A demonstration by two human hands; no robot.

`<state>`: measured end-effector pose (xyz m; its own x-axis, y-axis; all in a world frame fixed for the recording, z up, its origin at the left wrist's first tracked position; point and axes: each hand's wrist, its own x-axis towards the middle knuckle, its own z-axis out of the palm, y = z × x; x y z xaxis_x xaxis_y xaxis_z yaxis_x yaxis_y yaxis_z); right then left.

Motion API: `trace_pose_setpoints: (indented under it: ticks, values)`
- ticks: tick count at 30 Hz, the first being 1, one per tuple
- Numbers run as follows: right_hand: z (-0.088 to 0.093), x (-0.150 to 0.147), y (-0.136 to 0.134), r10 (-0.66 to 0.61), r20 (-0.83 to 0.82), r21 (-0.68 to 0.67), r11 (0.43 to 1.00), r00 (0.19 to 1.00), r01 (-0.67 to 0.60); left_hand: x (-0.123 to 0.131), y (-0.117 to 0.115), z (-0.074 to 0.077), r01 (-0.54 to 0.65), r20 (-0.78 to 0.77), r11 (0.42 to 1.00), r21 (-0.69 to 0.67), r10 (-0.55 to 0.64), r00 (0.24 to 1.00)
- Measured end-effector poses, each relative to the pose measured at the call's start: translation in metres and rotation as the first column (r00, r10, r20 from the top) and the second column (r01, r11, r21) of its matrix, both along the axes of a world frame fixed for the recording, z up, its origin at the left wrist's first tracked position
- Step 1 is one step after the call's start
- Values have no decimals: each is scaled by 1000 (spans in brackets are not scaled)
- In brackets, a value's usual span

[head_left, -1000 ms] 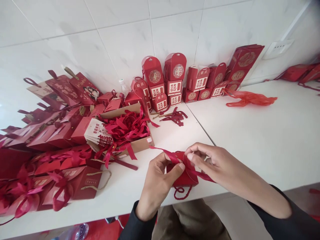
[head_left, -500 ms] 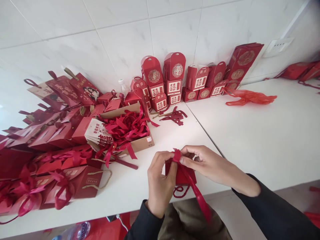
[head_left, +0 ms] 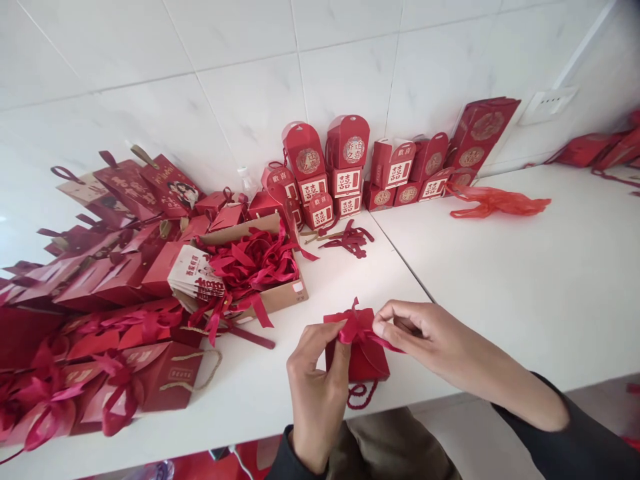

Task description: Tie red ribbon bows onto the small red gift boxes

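A small red gift box (head_left: pixel 367 363) lies on the white table near its front edge, a dark red twisted cord (head_left: pixel 361 395) curling out from its near side. On top of the box is a pinkish-red ribbon (head_left: pixel 357 330), looped and gathered at the middle. My left hand (head_left: pixel 320 380) pinches a loop of the ribbon at the box's left side. To the right, my right hand (head_left: pixel 413 330) closes thumb and finger on the other part of the ribbon, its end hidden under the hand.
Left of the hands stands a cardboard box (head_left: pixel 285 297) of loose red ribbons, with rows of red gift bags (head_left: pixel 120 267) beyond. Stacked candy boxes (head_left: pixel 347 180) line the wall. Cords (head_left: pixel 350 239) and a red plastic bag (head_left: pixel 500 202) lie on the table.
My right hand has moved right and slightly down, drawing the ribbon sideways. The ribbon tail that hung over the table's front edge is now pulled toward that hand. My left hand has shifted slightly down.
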<state>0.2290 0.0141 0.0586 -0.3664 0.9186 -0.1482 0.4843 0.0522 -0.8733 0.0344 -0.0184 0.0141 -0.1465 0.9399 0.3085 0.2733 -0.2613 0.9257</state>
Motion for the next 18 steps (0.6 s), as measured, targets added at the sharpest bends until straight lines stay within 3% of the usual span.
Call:
trace_pose_setpoints:
  ticks: [5, 9, 11, 14, 18]
  values:
    - [1, 18, -1, 82, 75, -56, 995, 994, -78, -3, -1, 0, -39, 29, 999, -36, 40, 999]
    - [3, 23, -3, -1, -11, 37, 999, 1000, 2, -5, -2, -2, -91, 23, 996, -20, 92, 995]
    - [2, 22, -4, -56, -115, 11, 998, 992, 57, -6, -2, -2, -95, 55, 994, -52, 98, 994]
    - [-1, 19, -4, -98, -231, -51, 995, 968, 88, -6, -3, -1, -47, 212, 986, -157, 80, 974]
    - [-8, 15, -6, -196, -257, -68, 981, 946, 184, -6, -6, -3, 10, 461, 960, -279, 125, 879]
